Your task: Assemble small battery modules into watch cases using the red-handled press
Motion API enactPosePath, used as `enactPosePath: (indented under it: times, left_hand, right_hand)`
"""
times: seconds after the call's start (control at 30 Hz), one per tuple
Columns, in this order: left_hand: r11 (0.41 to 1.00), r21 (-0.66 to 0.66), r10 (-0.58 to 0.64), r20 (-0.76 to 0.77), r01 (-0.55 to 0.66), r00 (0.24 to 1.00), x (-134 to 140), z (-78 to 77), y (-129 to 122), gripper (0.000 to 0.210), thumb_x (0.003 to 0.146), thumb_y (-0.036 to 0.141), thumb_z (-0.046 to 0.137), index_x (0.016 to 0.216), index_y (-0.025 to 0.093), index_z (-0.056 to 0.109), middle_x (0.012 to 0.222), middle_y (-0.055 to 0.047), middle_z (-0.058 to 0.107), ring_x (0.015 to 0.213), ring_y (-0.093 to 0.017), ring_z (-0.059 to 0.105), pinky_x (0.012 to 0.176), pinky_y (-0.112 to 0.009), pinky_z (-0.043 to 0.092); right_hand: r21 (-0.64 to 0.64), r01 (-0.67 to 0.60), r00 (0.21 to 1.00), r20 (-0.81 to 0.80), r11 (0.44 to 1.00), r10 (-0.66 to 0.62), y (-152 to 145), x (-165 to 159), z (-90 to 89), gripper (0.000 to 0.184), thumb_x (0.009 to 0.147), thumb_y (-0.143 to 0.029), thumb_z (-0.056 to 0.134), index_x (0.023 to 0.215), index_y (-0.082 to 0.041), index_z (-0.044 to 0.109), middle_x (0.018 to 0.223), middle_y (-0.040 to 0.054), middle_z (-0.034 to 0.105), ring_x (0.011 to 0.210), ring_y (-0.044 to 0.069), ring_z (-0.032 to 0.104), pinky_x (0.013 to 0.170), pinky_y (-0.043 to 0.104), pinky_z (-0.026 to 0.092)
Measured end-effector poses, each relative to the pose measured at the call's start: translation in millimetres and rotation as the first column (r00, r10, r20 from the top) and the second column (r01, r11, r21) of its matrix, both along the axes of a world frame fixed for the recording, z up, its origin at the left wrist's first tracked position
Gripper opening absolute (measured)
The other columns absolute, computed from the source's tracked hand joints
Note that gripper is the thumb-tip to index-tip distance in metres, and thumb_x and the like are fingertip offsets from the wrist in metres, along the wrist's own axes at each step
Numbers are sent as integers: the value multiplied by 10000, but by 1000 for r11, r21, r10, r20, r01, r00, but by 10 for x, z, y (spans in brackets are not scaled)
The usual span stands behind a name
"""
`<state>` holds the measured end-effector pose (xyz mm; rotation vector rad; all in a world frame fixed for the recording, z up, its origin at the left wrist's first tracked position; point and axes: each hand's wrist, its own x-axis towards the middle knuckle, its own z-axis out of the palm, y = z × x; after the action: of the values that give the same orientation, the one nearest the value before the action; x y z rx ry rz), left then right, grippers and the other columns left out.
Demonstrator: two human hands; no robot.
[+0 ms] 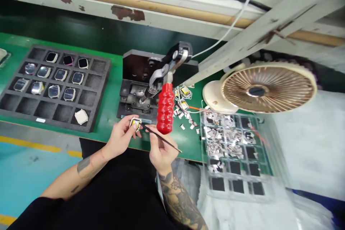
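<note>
My left hand [120, 136] grips an opened smartwatch case [135, 123] with yellow and white parts showing inside, just in front of the clamp fixture. Pinched in my right hand [163, 149] is a thin black stick tool, probably tweezers [155, 133], its tip meeting the case's right edge. Behind both hands stands a black toggle clamp fixture [140, 97] with a red ribbed handle [165, 109], which hangs above my right hand. What the tip touches inside the case is too small to make out.
On the left, a grey foam tray [101, 75] holds several smartwatches. Small white pieces [190, 120] and yellow parts with wires [184, 95] lie right of the fixture. Beyond them are a clear compartment box [235, 188] and a fan [269, 88]. A shelf beam [94, 7] crosses overhead.
</note>
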<state>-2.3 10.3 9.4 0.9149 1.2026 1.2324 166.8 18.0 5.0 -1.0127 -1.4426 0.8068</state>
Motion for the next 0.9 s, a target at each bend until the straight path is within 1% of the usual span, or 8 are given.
enactPosePath:
  times: [0.2, 0.37, 0.5, 0.57, 0.67, 0.73, 0.83, 0.9]
  left_hand:
    - [1000, 8, -23, -23, 24, 999, 5, -6, -6, 381, 1063, 446, 733, 1321, 167, 713, 970, -80, 817, 709, -162, 748, 647, -279, 584]
    - [1000, 17, -21, -9, 21, 1000, 0, -12, -10, 396, 1057, 457, 740, 1332, 172, 723, 941, -73, 823, 699, -167, 748, 632, -278, 579]
    - [999, 17, -31, -16, 31, 999, 0, -16, -15, 412, 1059, 467, 736, 1346, 171, 724, 960, -83, 830, 725, -182, 765, 635, -284, 585]
    - [999, 22, -38, -17, 38, 999, -3, -19, -18, 414, 1058, 462, 739, 1353, 172, 722, 973, -88, 833, 728, -183, 766, 635, -283, 586]
    - [999, 31, -38, -20, 39, 999, -3, -10, -22, 413, 1061, 451, 737, 1360, 166, 719, 966, -89, 831, 717, -180, 764, 636, -283, 589]
    - [999, 28, -27, -17, 27, 1000, 1, 5, -23, 416, 1062, 454, 736, 1359, 164, 717, 958, -87, 826, 710, -179, 762, 629, -281, 588]
    - [1000, 15, -15, -2, 15, 1000, 9, 22, -22, 431, 1045, 469, 757, 1351, 167, 722, 948, -84, 825, 701, -184, 759, 616, -281, 585]
    - [1000, 15, -10, 9, 10, 1000, 6, 16, -23, 441, 1033, 472, 774, 1349, 168, 723, 941, -83, 827, 696, -186, 758, 614, -282, 586]
  right_hand:
    - [-60, 6, 999, -39, 998, -8, 32, -83, -96, 205, 1043, -205, 704, 1186, -264, 838, 1107, 93, 849, 1022, 268, 823, 905, 479, 710]
    - [-97, 33, 995, -88, 995, -42, 55, -100, -99, 181, 1050, -212, 700, 1166, -255, 832, 1059, 79, 842, 978, 246, 820, 903, 449, 700]
    - [-99, 24, 997, -66, 995, -31, 63, -100, -87, 161, 1045, -246, 713, 1145, -248, 838, 1055, 85, 842, 994, 256, 815, 919, 461, 699]
    - [-131, 14, 997, -78, 991, -25, 72, -113, -78, 151, 1047, -262, 713, 1131, -238, 836, 1055, 89, 841, 985, 255, 821, 888, 439, 704]
    - [-190, 24, 991, -122, 981, -48, 83, -144, -65, 142, 1055, -260, 703, 1128, -230, 821, 1063, 84, 836, 911, 228, 825, 802, 377, 700]
    - [-142, 35, 991, -124, 989, -53, 81, -159, -61, 141, 1053, -240, 697, 1124, -241, 819, 1059, 78, 832, 937, 231, 819, 830, 392, 695]
    - [-8, 41, 997, -73, 999, -41, 71, -165, -66, 166, 1045, -218, 691, 1134, -263, 823, 1045, 78, 830, 1008, 259, 802, 918, 469, 677]
    - [19, 39, 998, -48, 999, -38, 71, -163, -83, 164, 1044, -228, 693, 1136, -267, 822, 1038, 80, 828, 1005, 264, 797, 928, 485, 670]
